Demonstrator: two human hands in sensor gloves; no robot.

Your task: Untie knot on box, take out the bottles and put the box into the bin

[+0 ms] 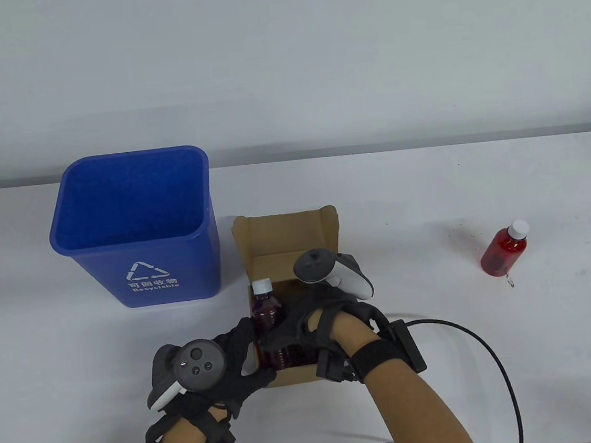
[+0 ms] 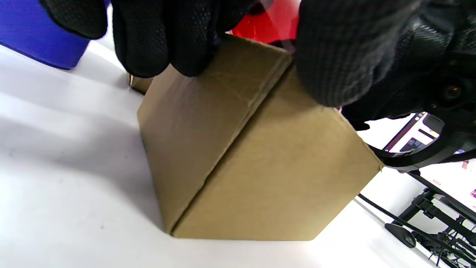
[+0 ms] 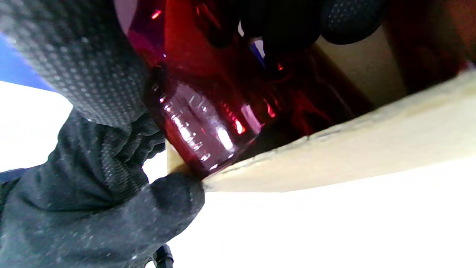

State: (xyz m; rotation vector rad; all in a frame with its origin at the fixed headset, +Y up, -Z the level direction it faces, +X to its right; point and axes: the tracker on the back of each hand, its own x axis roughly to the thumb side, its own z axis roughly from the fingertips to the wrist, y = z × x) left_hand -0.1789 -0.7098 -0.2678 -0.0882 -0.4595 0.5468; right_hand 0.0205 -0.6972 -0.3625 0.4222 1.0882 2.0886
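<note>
The brown cardboard box (image 1: 286, 233) stands open in the middle of the table with its lid flap raised at the back. My right hand (image 1: 306, 320) reaches into it and grips a dark red bottle (image 1: 266, 309) with a white cap, which sits at the box's left side. The right wrist view shows that bottle (image 3: 200, 123) close up, above the box's front wall (image 3: 353, 149). My left hand (image 1: 236, 359) grips the box's near-left corner, its fingers (image 2: 163, 41) hooked over the top edge of the box (image 2: 241, 167). A second red bottle (image 1: 504, 251) stands alone at the right.
A blue recycling bin (image 1: 173, 266) stands open just left of the box, its wall (image 2: 37, 44) also in the left wrist view. A black cable (image 1: 488, 349) loops from my right wrist across the table's front right. The wall rises behind the table.
</note>
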